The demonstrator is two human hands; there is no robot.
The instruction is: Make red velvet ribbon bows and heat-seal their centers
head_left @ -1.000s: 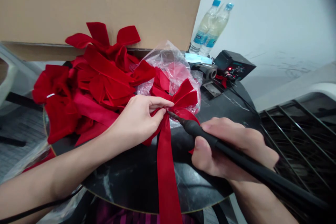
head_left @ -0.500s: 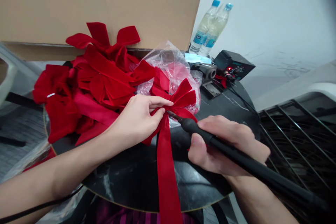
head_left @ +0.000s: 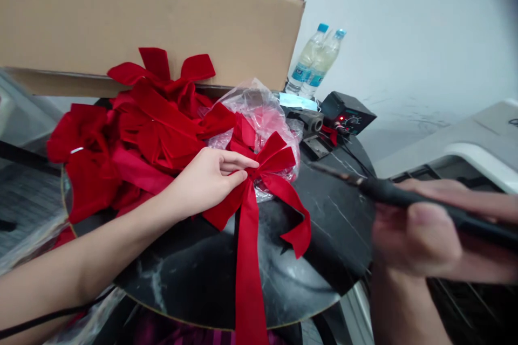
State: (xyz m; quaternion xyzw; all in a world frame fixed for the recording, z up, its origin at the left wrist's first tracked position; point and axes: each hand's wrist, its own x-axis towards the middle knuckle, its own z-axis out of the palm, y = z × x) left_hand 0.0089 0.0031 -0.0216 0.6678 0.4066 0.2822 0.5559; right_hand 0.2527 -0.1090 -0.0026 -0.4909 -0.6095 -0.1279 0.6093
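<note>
A red velvet bow lies on the round black table, one long tail hanging over the near edge and another curling to the right. My left hand pinches the bow by its middle knot, thumb and fingers closed on it. Off to the right, my right hand is wrapped round the dark handle of a soldering iron. The iron's tip points left, apart from the bow. Motion blurs this hand somewhat.
More red bows are heaped at the left. Behind lie a clear plastic bag, a cardboard box and water bottles. A black soldering station with a lit red light, an iron holder and a blue mask sit at the back right.
My right hand has pulled the soldering iron away from the bow's knot to the right. My left hand keeps its pinch on the bow. The right tail now shows fully.
</note>
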